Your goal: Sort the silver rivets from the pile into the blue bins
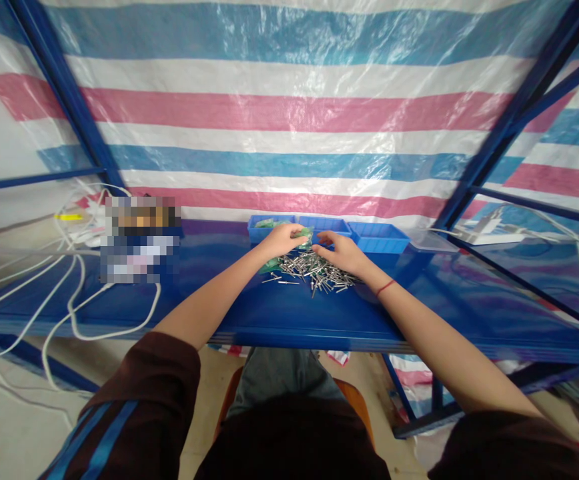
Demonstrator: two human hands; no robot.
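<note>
Hands (283, 241) over rivets (314, 270) — blue tabletop (279, 313), striped sheeting (289, 77) behind.

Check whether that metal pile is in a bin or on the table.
Out: the metal pile lies on the blue table, in front of the blue bins.

I watch remotely through one head-worn camera, facing forward and down over the lap (284, 380). The left hand (284, 239) and right hand (343, 253) sit mid-frame, well out from the lens, before the striped sheet (289, 110); small detail there is probably beyond me.
</note>
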